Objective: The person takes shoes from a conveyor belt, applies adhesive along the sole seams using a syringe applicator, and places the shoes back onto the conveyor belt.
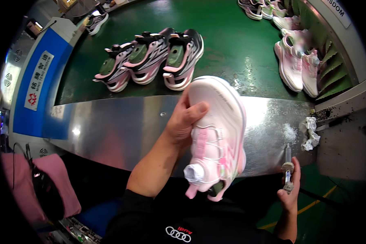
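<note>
My left hand (182,121) grips a white and pink sneaker (227,134) by its toe, above the metal edge of the table. The sneaker's toe points away from me, its thin laces and round white dial show, and its heel hangs toward my body. Most of my left fingers are hidden behind the shoe, while the thumb lies on its upper. Lower right, my right hand (290,197) is closed around a slim syringe (288,164) with a clear barrel and a grey, lumpy end. Its tip points away from me, over the metal plate (122,122).
Beyond the metal plate lies a green surface (232,44) with three black and pink sneakers (140,57) at centre left. More pale pink sneakers (290,67) stand at the right, beside green flaps (335,71). Crumpled white paper (311,134) sits near the right edge. A blue and white machine housing (40,81) stands left.
</note>
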Tool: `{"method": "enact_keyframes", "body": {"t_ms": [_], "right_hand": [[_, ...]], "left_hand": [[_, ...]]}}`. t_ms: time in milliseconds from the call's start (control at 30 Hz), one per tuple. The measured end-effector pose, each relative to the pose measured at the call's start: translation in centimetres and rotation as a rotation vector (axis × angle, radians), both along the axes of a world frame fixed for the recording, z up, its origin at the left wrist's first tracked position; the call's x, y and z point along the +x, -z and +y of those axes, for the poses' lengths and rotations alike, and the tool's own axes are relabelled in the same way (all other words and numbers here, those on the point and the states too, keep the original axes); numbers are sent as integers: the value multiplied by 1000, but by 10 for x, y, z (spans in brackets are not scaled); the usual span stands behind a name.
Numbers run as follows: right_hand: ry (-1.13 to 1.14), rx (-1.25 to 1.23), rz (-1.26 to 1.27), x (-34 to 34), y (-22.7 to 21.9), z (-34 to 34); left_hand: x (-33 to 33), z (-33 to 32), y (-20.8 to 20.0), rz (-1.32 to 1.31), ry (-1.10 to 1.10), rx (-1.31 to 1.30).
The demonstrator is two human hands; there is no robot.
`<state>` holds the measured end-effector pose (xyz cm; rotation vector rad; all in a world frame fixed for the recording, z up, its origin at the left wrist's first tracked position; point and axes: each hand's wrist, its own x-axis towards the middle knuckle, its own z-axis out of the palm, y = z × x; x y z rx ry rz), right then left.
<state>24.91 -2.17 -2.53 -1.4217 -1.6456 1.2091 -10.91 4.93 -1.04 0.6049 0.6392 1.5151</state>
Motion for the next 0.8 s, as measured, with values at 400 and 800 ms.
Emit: {"method": "enact_keyframes", "body": {"t_ms": [400, 800], "right_hand": [[-443, -223, 988, -92, -98, 17], [-530, -268, 1044, -132, -111, 28]], "left_hand": [[-17, -19, 10, 115, 163, 162], [-14, -29, 2, 20, 253, 279]]}}
